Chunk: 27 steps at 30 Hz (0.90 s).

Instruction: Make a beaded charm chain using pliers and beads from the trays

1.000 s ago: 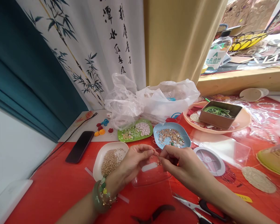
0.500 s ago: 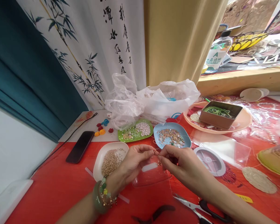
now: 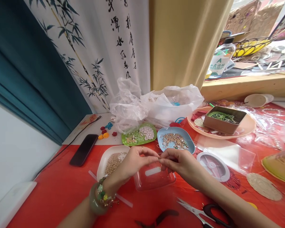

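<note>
My left hand (image 3: 139,161) and my right hand (image 3: 177,161) meet fingertip to fingertip over a clear plastic box (image 3: 154,184). Both are closed in a pinch. Something tiny is between the fingertips, too small and covered to name. Under my left forearm's side lies a cream dish (image 3: 103,164) of small gold beads (image 3: 112,163), partly hidden by that hand. Just beyond my right hand sits a blue dish (image 3: 160,139) with mixed gold, white and green beads (image 3: 174,141). A green dish (image 3: 127,138) with pearly beads (image 3: 146,133) stands beside it.
Scissors (image 3: 192,209) and dark-handled pliers (image 3: 165,217) lie near the front. A phone (image 3: 84,150) is at left. At right are a white spool (image 3: 213,166) and a peach tray (image 3: 249,128) carrying a tin box (image 3: 224,122). Plastic bags (image 3: 171,104) fill the back.
My fingertips have come closer together, and my left wrist has turned and shifted slightly left. The small gold piece seen hanging by my right fingers is now mostly hidden. The view has shifted slightly.
</note>
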{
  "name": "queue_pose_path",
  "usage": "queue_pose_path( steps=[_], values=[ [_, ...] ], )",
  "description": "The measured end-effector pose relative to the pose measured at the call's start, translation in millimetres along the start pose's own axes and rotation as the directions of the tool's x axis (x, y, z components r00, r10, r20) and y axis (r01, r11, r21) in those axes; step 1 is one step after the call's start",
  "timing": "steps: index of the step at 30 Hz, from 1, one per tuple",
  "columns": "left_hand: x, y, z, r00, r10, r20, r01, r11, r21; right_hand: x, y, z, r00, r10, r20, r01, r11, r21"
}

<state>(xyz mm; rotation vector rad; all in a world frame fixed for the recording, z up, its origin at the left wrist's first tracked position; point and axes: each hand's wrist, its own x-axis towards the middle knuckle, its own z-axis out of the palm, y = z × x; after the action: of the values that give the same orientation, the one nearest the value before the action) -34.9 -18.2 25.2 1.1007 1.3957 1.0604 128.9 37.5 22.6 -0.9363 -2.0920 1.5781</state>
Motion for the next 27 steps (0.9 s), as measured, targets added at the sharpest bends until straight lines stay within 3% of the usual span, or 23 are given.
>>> queue_pose_path(
  steps=[2,6,9,12,18,25,27],
  values=[
    [4.2,3.6,-13.2,0.999,0.034,-0.022,-0.032,0.994,0.106,1.2,1.7,-1.0,1.0,-0.014,-0.011,0.014,1.0,0.026],
    [25.2,-0.6,-56.4,0.962,0.152,-0.225,-0.031,0.884,0.466,4.0,4.8,-2.4,1.0,-0.011,-0.022,0.013,0.995,0.101],
    [41.7,-12.8,-83.5,0.94,0.184,-0.289,0.015,0.819,0.573,5.8,6.7,-2.6,1.0,-0.022,-0.007,0.023,0.989,0.146],
    [51.2,-23.4,-94.0,0.938,0.189,-0.29,0.038,0.777,0.629,7.1,8.2,-3.1,0.999,-0.036,-0.001,0.035,0.991,0.129],
    [51.8,-16.7,-81.2,0.952,0.206,-0.225,-0.008,0.755,0.656,7.7,10.0,-2.4,0.997,-0.067,-0.035,0.062,0.989,-0.136],
    [25.7,-2.6,-28.4,0.974,0.219,0.053,-0.214,0.826,0.521,4.7,9.9,1.2,0.995,-0.093,-0.038,0.079,0.954,-0.289],
    [20.1,-0.9,-19.2,0.956,0.284,0.077,-0.276,0.776,0.567,5.2,10.4,-10.0,0.995,-0.085,-0.045,0.064,0.938,-0.342]
  ],
)
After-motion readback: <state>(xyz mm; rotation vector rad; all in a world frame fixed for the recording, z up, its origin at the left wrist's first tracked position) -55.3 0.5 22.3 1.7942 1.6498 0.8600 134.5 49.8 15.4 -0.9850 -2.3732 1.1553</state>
